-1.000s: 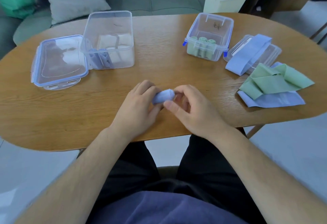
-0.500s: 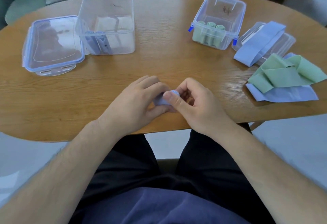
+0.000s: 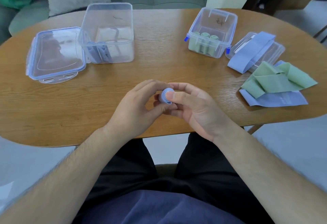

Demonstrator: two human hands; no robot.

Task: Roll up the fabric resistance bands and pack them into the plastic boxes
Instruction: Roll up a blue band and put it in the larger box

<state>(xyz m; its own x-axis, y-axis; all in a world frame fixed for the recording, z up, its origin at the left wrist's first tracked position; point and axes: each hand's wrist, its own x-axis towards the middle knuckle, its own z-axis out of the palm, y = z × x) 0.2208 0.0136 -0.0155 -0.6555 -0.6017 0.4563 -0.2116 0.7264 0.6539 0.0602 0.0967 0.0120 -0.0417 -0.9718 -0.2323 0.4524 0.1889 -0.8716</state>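
Over the near middle of the bench [image 3: 159,61]: rolled blue resistance band [image 3: 165,96], spiral end facing up, pinched between left hand [image 3: 134,110] and right hand [image 3: 198,110]; both grips narrow, curled around it.

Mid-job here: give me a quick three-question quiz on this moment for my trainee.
1. True or false: the left hand and right hand both hold the rolled blue band.
2. The rolls in the box with blue clips are: A green, B blue, C pink.
3. What lies under the loose green band?
Key: 1 true; 2 A; 3 a flat blue band.
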